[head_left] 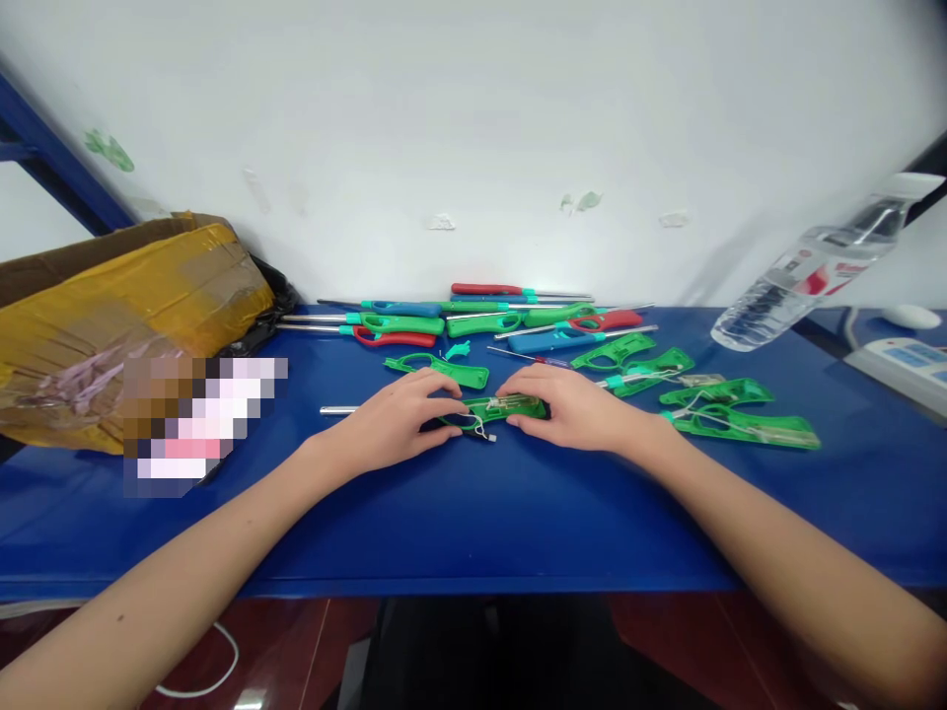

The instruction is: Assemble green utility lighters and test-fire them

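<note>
An opened green long-nosed lighter (484,406) lies on the blue table between my hands, its inner parts and a white wire showing. Its metal tube (336,410) sticks out beyond my left hand (400,414), whose thumb and fingers close around the trigger end. At the handle end, my right hand (569,402) grips the shell between thumb and fingers. Just behind lie a loose green shell half (463,373), a small turquoise piece (457,350) and a thin screwdriver (544,361). Other opened green lighters (747,426) with exposed wires rest to the right.
Red, blue and green lighters, one a blue lighter (544,338), lie in a row along the wall. A taped cardboard box (148,286) stands at left. At right are a tilted water bottle (806,271) and a white device (907,360). The table's front edge (480,584) is near me.
</note>
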Motion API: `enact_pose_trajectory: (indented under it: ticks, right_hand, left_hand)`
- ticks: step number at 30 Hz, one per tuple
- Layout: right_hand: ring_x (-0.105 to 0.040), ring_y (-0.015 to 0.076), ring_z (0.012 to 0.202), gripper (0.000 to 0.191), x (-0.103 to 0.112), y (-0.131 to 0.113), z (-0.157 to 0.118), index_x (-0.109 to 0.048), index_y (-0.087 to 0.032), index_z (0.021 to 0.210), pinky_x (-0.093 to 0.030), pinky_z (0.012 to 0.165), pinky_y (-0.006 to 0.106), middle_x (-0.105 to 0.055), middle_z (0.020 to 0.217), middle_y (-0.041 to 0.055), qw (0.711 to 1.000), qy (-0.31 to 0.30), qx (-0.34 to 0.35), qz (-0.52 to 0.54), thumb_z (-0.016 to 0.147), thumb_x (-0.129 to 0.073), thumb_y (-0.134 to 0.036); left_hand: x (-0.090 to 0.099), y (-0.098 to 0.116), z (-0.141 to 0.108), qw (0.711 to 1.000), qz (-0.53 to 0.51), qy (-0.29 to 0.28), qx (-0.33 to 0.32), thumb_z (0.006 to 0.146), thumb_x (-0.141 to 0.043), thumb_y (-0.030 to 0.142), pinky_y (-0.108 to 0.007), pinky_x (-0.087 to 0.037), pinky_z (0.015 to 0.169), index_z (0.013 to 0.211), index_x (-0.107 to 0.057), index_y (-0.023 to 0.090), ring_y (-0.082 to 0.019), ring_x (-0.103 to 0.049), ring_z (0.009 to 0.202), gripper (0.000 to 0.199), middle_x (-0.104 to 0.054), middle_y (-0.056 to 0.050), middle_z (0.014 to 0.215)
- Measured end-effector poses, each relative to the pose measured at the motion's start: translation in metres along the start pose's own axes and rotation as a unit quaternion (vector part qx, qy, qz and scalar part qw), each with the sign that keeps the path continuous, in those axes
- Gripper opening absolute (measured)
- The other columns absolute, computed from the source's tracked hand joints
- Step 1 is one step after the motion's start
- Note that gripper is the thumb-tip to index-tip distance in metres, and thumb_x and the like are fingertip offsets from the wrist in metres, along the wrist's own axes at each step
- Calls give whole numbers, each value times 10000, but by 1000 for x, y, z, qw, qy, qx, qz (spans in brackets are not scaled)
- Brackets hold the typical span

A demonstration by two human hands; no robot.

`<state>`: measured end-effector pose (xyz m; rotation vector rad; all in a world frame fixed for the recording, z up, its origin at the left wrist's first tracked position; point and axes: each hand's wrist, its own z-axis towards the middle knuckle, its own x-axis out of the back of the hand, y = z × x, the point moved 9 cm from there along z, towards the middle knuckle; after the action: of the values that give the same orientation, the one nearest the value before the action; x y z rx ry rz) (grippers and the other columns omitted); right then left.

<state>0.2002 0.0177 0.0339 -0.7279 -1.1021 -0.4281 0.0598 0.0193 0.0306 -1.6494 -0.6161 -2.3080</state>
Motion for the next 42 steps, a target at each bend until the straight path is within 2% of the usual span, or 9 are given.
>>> enact_pose_trajectory:
  ticks: [3, 6, 9, 12, 15, 25, 36, 39, 42]
  right_hand:
    - [-613, 272, 1142, 274, 4, -6, -1, -657, -213, 1145, -521, 957, 440, -641, 1246, 107, 1000, 26, 11, -7, 887, -625, -298]
    - [-601, 262, 1152, 168, 10, -14, -1, -669, -221, 1031, -509, 972, 433, -630, 1244, 101, 999, 45, 27, -2, 885, -632, -296]
    - [-620, 256, 1093, 120, 13, -13, -1, -665, -218, 988, -523, 927, 419, -670, 1156, 93, 998, 56, 17, -6, 884, -624, -260]
    - [-641, 254, 1010, 162, 12, -4, 1, -664, -205, 1040, -536, 859, 407, -707, 1050, 89, 998, 54, -9, -19, 903, -597, -259]
    - [-658, 248, 979, 191, 8, 4, 2, -681, -202, 1074, -534, 857, 402, -721, 1045, 86, 998, 42, -24, -28, 921, -582, -260]
    - [-684, 218, 866, 149, 3, 10, 2, -774, -200, 937, -557, 777, 365, -742, 982, 69, 997, 54, -54, -11, 890, -634, -210]
    - [-660, 262, 1020, 216, 3, 7, 2, -730, -191, 1083, -544, 894, 431, -723, 1095, 86, 997, 37, -61, -39, 918, -596, -233]
    - [-638, 265, 1083, 295, 3, -1, 2, -681, -177, 1198, -540, 925, 439, -682, 1185, 115, 998, 46, -31, -21, 948, -544, -253]
    - [-642, 242, 1068, 297, -1, -9, 2, -687, -188, 1198, -544, 923, 410, -670, 1197, 109, 999, 37, 5, 1, 962, -517, -247]
  left_hand:
    - [-1, -2, 1, 1000, -6, -3, 0, 954, -572, 313, -405, -501, 951, 1126, -697, 210, -242, -580, 1089, 237, -626, -100, 1171]
    - [0, -4, 1, 1000, -10, -5, 1, 954, -572, 312, -398, -502, 948, 1129, -700, 216, -237, -587, 1078, 237, -633, -99, 1153]
    - [2, -5, 0, 1000, -8, -8, 0, 957, -562, 289, -404, -499, 956, 1142, -699, 230, -237, -589, 1082, 237, -639, -96, 1155]
    - [5, -8, -1, 1000, -6, -2, 5, 951, -562, 294, -412, -497, 968, 1193, -673, 226, -239, -592, 1084, 275, -643, -99, 1164]
    - [9, -12, -1, 1000, 2, 5, 21, 941, -573, 344, -415, -499, 968, 1245, -639, 210, -247, -597, 1086, 339, -644, -106, 1178]
    - [1, -15, -2, 999, 7, -8, 32, 967, -536, 349, -384, -505, 933, 1224, -645, 204, -235, -612, 1060, 314, -653, -96, 1154]
    - [2, -16, -2, 999, 13, -10, 36, 963, -546, 358, -380, -497, 937, 1227, -640, 196, -239, -609, 1063, 323, -650, -94, 1156]
    - [2, -15, -2, 999, 15, -13, 34, 965, -544, 348, -369, -497, 923, 1228, -638, 198, -236, -609, 1053, 317, -648, -93, 1160]
    - [1, -14, -2, 999, 16, -17, 33, 966, -542, 342, -368, -498, 909, 1227, -638, 198, -234, -611, 1040, 313, -647, -93, 1158]
